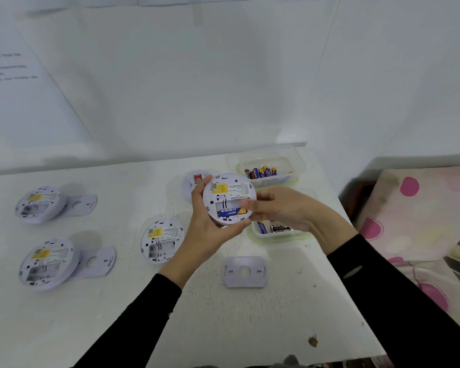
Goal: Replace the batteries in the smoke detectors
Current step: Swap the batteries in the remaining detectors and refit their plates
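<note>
Scuffed white table (250, 314), left hand (207, 227) gripping round plastic detector (229, 192) — right hand (282, 211) pinching blue battery (231, 213)

Batteries (260, 171) in tub (298, 162) behind detector (229, 199)
</note>
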### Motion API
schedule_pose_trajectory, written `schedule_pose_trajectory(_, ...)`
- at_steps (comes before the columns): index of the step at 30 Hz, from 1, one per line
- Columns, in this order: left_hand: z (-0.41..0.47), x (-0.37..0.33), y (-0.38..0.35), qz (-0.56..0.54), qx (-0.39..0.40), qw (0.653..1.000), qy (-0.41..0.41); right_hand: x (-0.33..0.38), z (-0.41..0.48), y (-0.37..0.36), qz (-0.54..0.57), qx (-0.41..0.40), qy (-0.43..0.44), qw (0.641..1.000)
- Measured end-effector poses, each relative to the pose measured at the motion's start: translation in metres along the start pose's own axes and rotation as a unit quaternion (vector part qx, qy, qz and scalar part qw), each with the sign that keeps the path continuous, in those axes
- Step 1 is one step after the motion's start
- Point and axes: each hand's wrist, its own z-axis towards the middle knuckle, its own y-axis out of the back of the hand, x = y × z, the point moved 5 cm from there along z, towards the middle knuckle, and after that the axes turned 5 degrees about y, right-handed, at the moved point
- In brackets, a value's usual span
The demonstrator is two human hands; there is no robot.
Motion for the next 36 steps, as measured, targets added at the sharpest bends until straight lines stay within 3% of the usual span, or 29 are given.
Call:
schedule_pose_trajectory(2,0.000,0.000,0.000,-0.001,-0.004,1.000,0.002,0.003,-0.001,0.026,-0.081,-0.070,0.018,0.994)
schedule_pose_trajectory(5,0.000,0.001,0.004,-0.001,-0.012,1.000,0.003,-0.008,-0.001,0.065,-0.286,-0.182,0.017,0.941)
schedule_pose_trajectory(8,0.000,0.002,0.007,0.007,-0.019,1.000,-0.001,-0.032,0.007,0.066,-0.416,-0.128,-0.042,0.899)
schedule_pose_trajectory(13,0.000,0.003,0.009,0.013,-0.016,1.000,0.007,-0.044,0.011,0.062,-0.482,-0.101,-0.053,0.869)
schedule_pose_trajectory(16,-0.001,0.002,0.010,0.015,-0.017,1.000,0.004,-0.037,0.007,0.063,-0.444,-0.137,0.009,0.885)
schedule_pose_trajectory(20,0.000,0.002,0.011,0.012,-0.021,1.000,0.007,-0.008,-0.013,0.053,-0.207,-0.211,0.129,0.947)
schedule_pose_trajectory(26,0.000,0.003,0.005,-0.011,-0.013,1.000,0.013,0.013,-0.029,0.005,-0.069,-0.230,0.229,0.943)
schedule_pose_trajectory(29,0.000,0.005,0.001,-0.023,-0.012,0.999,0.024,0.016,-0.037,-0.016,-0.127,-0.283,0.319,0.896)
schedule_pose_trajectory(33,0.000,0.009,-0.002,-0.035,-0.009,0.999,0.035,0.017,-0.039,-0.046,-0.365,-0.310,0.472,0.740)
schedule_pose_trajectory(34,0.000,0.010,-0.002,-0.029,-0.007,0.999,0.036,0.015,-0.037,-0.052,-0.390,-0.302,0.485,0.722)
schedule_pose_trajectory(36,0.000,0.011,-0.004,-0.020,0.007,0.999,0.039,0.013,-0.029,-0.057,-0.391,-0.280,0.471,0.740)
